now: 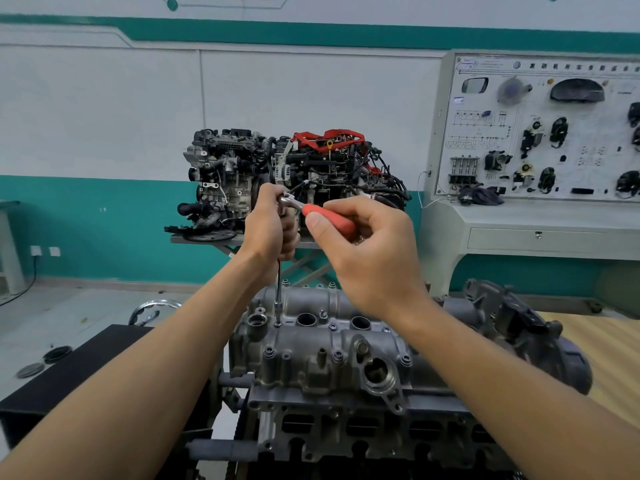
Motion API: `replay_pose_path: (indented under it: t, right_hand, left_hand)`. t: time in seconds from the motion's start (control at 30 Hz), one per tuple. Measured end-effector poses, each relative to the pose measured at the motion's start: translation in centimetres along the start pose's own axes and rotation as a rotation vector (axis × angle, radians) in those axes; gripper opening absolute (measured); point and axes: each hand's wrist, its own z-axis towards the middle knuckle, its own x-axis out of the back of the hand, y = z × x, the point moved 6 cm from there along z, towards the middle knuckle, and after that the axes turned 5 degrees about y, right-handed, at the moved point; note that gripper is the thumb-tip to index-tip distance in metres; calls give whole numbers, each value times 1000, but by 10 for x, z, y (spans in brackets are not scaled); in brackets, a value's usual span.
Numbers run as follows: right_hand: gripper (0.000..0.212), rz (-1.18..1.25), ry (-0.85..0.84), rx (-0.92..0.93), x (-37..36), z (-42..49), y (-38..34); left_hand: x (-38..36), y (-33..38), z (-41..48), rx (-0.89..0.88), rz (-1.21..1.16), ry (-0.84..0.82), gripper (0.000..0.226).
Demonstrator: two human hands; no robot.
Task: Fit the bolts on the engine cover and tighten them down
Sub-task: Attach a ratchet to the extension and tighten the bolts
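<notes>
Gripping extension (278, 289) upright, left hand (273, 225) | right hand (375, 252) curled round ratchet handle (327, 219)

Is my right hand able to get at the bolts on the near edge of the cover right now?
Probably not yet: the right hand grips the ratchet's red handle. Nothing covers the near-edge bolts on the engine cover, though, so the way looks open once it lets go.
</notes>
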Motion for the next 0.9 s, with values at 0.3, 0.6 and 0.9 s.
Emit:
replay_pose_path:
  t: [0.3,0.6,0.9]
  right_hand:
    - [26,451,112,-731,-1,31,102]
    - [20,472,371,-340,6,11,66]
    - [19,360,388,-171,3,-5,31]
  left_hand:
    - [-10,2,-5,-15,23,-50,51]
    - [-2,1,1,-19,-3,87,48]
    - [-3,4,-2,-14,-9,107,48]
